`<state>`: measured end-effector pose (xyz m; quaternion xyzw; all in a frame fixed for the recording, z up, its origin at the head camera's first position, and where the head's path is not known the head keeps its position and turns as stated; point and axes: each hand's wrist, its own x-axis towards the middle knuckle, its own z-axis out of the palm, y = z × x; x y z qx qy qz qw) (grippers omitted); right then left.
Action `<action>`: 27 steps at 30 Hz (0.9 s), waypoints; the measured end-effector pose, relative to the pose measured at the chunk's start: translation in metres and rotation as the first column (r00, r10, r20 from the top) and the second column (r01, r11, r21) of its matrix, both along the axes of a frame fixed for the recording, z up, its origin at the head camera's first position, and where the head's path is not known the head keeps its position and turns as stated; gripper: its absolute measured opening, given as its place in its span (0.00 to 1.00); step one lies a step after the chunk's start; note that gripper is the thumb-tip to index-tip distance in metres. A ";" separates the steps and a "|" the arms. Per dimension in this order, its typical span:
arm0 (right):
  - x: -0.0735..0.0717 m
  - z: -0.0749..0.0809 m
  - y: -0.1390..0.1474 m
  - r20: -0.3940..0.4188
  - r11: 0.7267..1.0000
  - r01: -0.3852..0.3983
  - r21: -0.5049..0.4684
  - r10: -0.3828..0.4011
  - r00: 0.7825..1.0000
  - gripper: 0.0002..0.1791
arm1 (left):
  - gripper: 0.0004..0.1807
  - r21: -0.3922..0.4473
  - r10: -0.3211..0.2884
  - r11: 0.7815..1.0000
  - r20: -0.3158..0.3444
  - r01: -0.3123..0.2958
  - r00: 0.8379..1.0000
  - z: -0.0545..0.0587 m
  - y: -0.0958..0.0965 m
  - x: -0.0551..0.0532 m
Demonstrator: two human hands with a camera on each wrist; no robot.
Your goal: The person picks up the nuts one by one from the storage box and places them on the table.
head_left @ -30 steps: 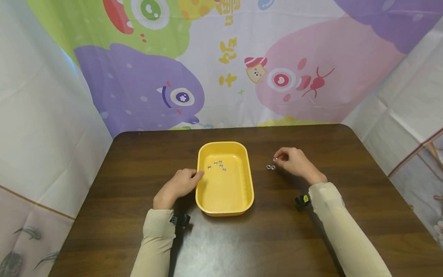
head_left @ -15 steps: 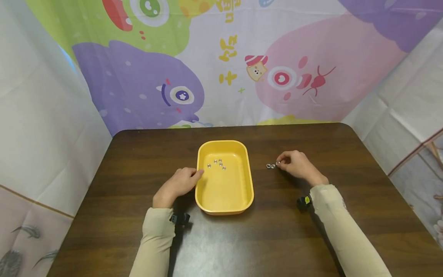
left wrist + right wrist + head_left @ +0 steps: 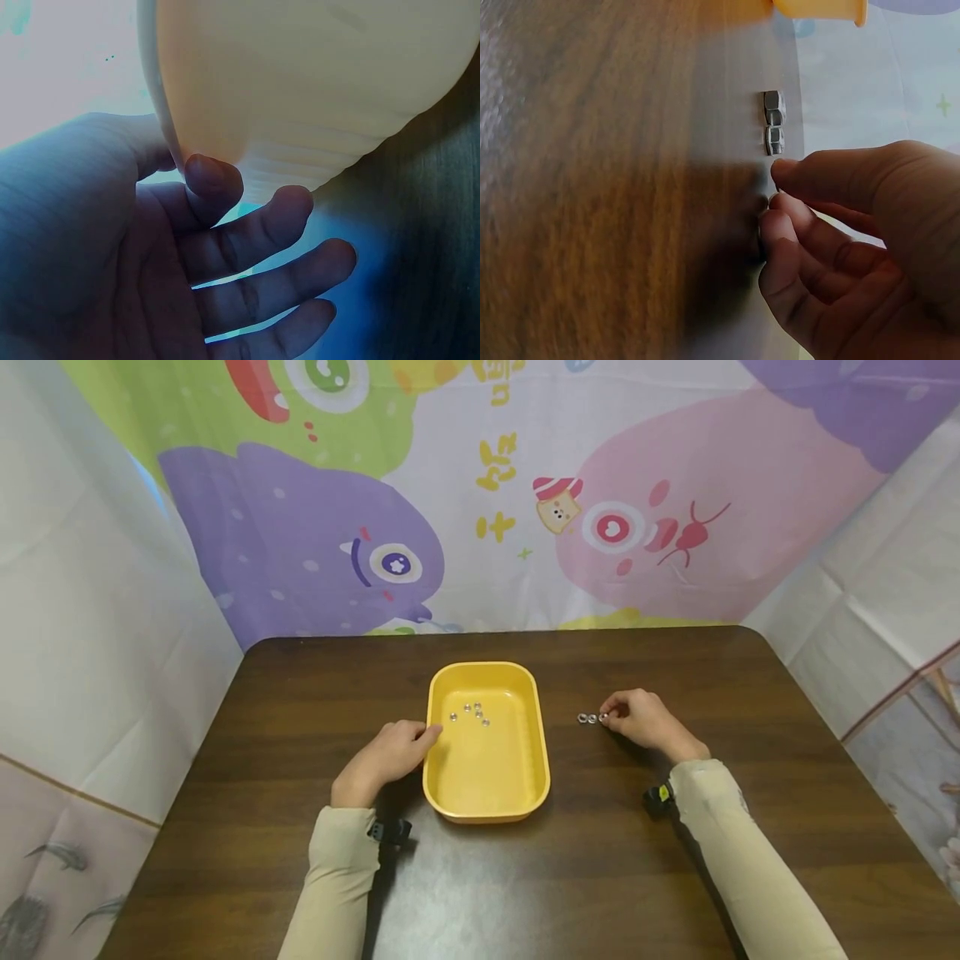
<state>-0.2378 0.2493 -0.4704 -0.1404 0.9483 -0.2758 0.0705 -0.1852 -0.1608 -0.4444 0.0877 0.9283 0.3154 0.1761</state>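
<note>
My left hand (image 3: pixel 386 760) pinches the left rim of a yellow plastic tray (image 3: pixel 487 793), thumb over the edge. In the left wrist view its index finger (image 3: pixel 214 184) bends against the outer wall and the other fingers spread beneath. Several small silver nuts (image 3: pixel 478 714) lie in the tray's far half. Right of the tray, my right hand (image 3: pixel 641 720) pinches a silver nut (image 3: pixel 603 717) between thumb and fingers, at the right end of a short row. Two hex nuts (image 3: pixel 773 124) of that row stand side by side on the table; the fingers hide the pinched one in the right wrist view.
The dark wood-grain table (image 3: pixel 480 893) carries the tray near its middle. Behind its far edge hangs a cartoon-print cloth (image 3: pixel 502 585), with pale cloths at both sides. A black wrist camera (image 3: pixel 657 800) sits below the right hand.
My right hand has lowered its nut from behind the two-nut row to the row's right end, still pinching it. My left hand stays on the tray rim.
</note>
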 end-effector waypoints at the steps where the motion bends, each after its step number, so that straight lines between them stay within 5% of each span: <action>1: 0.000 0.000 0.000 0.001 1.000 -0.002 -0.001 0.002 1.000 0.04 | 0.25 -0.002 -0.001 1.000 0.000 0.001 1.000 0.000 0.000 0.000; 27: -0.003 -0.001 -0.003 0.047 1.000 -0.004 -0.007 0.005 0.999 0.06 | 0.24 0.001 0.015 1.000 0.006 -0.015 1.000 -0.001 0.000 0.000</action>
